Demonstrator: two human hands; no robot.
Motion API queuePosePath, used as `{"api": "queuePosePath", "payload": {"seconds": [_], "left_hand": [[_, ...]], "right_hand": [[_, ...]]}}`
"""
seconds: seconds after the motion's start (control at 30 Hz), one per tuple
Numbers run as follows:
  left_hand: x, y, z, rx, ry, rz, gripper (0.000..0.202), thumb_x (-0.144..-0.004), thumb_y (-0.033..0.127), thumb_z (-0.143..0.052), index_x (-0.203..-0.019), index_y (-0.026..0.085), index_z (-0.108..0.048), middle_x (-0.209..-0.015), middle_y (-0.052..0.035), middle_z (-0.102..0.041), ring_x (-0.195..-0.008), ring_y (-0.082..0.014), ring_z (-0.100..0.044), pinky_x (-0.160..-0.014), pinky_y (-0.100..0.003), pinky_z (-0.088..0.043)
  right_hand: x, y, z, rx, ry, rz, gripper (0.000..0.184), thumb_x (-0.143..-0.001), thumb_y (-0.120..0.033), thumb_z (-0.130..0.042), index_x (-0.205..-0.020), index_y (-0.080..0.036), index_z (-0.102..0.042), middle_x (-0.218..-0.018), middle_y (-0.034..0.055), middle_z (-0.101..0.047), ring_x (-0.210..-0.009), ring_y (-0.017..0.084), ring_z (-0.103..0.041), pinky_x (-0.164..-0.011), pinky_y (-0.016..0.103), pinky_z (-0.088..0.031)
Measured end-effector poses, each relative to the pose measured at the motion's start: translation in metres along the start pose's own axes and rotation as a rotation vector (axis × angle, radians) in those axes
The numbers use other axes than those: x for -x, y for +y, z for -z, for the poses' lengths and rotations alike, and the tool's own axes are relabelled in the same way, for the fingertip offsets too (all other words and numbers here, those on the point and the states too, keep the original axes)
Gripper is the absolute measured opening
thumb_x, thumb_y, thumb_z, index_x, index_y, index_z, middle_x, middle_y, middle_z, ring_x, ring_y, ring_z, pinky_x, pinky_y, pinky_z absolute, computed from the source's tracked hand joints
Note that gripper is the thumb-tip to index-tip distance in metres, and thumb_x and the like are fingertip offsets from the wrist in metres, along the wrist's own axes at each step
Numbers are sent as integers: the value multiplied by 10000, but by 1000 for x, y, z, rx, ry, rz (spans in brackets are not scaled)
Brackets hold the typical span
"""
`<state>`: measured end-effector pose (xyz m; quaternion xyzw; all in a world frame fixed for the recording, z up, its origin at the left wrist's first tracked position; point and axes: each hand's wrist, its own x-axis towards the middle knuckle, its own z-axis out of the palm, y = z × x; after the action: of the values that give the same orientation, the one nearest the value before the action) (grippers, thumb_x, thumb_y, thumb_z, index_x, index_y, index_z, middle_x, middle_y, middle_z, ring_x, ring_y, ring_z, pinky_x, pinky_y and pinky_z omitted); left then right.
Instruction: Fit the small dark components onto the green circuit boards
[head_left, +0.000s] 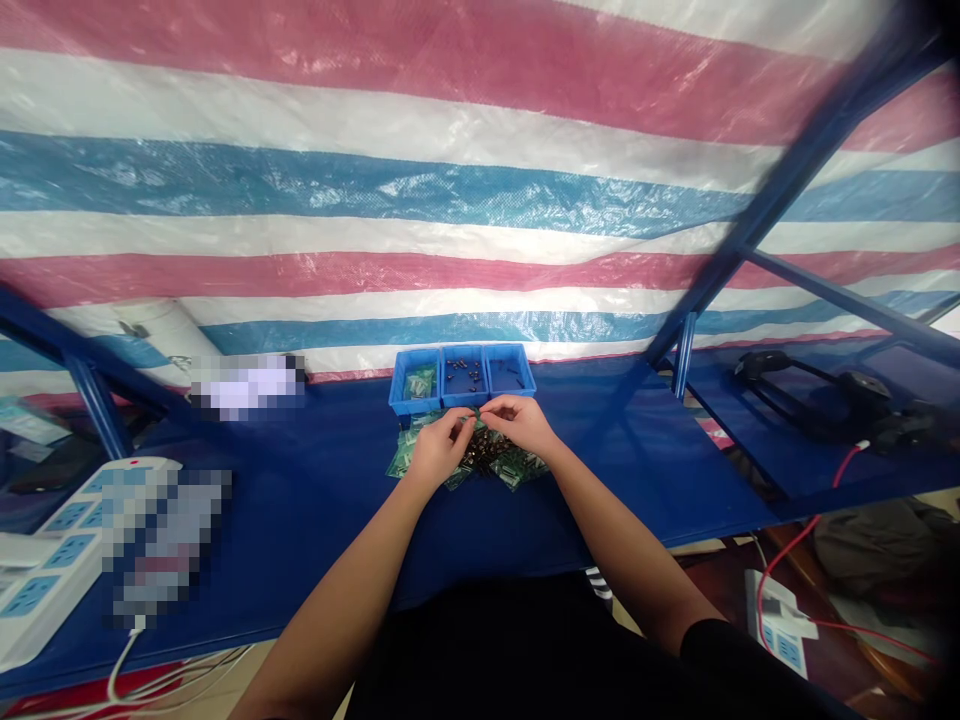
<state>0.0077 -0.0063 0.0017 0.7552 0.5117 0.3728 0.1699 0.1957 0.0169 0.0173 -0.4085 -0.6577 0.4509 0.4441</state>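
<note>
My left hand point(444, 445) and my right hand point(519, 420) meet over the pile at the middle of the table, fingers closed in a pinch. A small green piece shows between their fingertips, mostly hidden; it looks like one of the green packets. Beneath the hands lies a heap of small dark metal parts point(484, 455), too small to name exactly. Green see-through packets point(514, 468) with silvery contents lie on both sides of it. Just beyond stand three joined blue bins: the left bin point(401, 408) holds a green packet, the middle bin point(464, 400) and right bin point(517, 391) hold small dark parts.
The blue table point(315, 500) carries a white power strip point(45, 570) and a blurred-out device with a cable at left. A white roll point(176, 335) lies at the back left. Blue frame posts point(684, 355) flank the table. Black gear point(840, 395) and a red cable point(810, 525) are at right.
</note>
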Motion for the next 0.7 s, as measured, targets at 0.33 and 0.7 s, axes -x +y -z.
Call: {"api": "queuePosePath", "payload": {"seconds": [0.33, 0.7], "left_hand": [[-1, -3, -2, -18, 11, -13, 286, -930, 421, -453, -1064, 223, -610, -661, 24, -600, -573, -119, -570, -574, -212, -417], [-2, -2, -2, -48, -5, 1, 279, -934, 423, -441, -1037, 228, -613, -661, 28, -613, -567, -118, -573, -572, -211, -420]], "right_hand": [[-1, 2, 0, 15, -8, 6, 282, -773, -411, -664, -893, -160, -707, -727, 45, -680, -636, 147, -605, -591, 262, -482], [0, 5, 0, 34, -14, -7, 294, -779, -424, -652, -900, -161, -706, -750, 48, -689, -648, 149, -611, -596, 261, -481]]}}
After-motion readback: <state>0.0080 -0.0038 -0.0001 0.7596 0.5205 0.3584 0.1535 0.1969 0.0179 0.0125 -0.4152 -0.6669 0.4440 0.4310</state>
